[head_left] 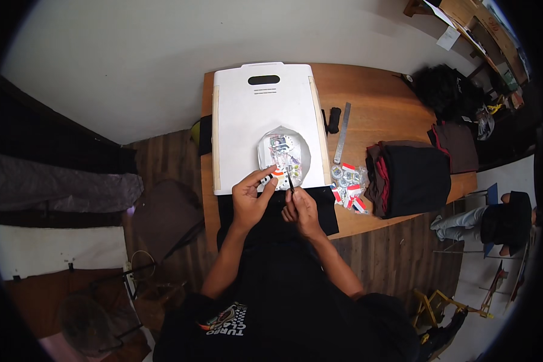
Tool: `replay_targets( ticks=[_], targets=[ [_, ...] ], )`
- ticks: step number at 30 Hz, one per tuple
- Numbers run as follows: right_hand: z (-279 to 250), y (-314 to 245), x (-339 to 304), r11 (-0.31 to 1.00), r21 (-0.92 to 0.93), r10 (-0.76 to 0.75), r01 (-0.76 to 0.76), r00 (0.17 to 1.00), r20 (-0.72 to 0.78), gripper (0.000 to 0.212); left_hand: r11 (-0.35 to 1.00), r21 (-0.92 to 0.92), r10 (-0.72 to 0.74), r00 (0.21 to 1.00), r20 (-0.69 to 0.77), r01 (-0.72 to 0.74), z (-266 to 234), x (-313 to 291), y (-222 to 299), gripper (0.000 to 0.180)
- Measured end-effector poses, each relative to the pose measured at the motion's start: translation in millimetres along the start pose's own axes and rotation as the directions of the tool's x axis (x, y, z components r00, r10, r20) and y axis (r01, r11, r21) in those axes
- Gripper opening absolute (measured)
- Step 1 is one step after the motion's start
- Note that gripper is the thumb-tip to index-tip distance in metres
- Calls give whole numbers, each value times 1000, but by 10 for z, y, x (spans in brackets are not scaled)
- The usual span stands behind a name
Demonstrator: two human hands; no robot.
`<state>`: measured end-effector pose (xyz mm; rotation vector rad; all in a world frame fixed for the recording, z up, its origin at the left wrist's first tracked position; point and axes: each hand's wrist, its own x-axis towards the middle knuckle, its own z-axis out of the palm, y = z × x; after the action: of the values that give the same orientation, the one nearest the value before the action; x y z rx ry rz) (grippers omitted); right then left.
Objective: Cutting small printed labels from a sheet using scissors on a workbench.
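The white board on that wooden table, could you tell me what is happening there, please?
A person leans over the white board on the wooden table. The left hand pinches a small red and white piece at the edge of a clear bag of stickers. The right hand holds a thin dark tool pointed at that bag. A metal ruler, more small packets and folded dark cloth lie to the right.

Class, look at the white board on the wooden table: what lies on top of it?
On the white board lies a clear bag of colourful stickers. The left hand touches its near edge. The board beneath the bag and hands is hidden.
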<state>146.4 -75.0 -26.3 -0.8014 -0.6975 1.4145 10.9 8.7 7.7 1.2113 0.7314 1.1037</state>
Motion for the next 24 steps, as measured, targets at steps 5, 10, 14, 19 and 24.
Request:
replay_targets(
  ticks=[5, 10, 14, 19, 24],
  targets=[
    [22, -25, 0, 1000, 8, -2, 3, 1000, -14, 33, 1000, -1, 4, 1000, -3, -4, -2, 2, 1, 32],
    [11, -20, -2, 1000, 19, 9, -10, 1000, 10, 33, 1000, 6, -16, 1000, -5, 16, -10, -2, 10, 32],
    [18, -13, 6, 1000, 8, 0, 0, 1000, 8, 32, 1000, -2, -14, 1000, 2, 14, -12, 1, 1, 32],
    [-7, 19, 11, 1000, -1, -14, 14, 1000, 2, 32, 1000, -23, -14, 1000, 3, 14, 6, 10, 12, 32],
    [12, 7, 2, 1000, 20, -5, 5, 1000, -4, 31, 999, -35, -15, 1000, -6, 14, -3, 1, 3, 32]
  ],
)
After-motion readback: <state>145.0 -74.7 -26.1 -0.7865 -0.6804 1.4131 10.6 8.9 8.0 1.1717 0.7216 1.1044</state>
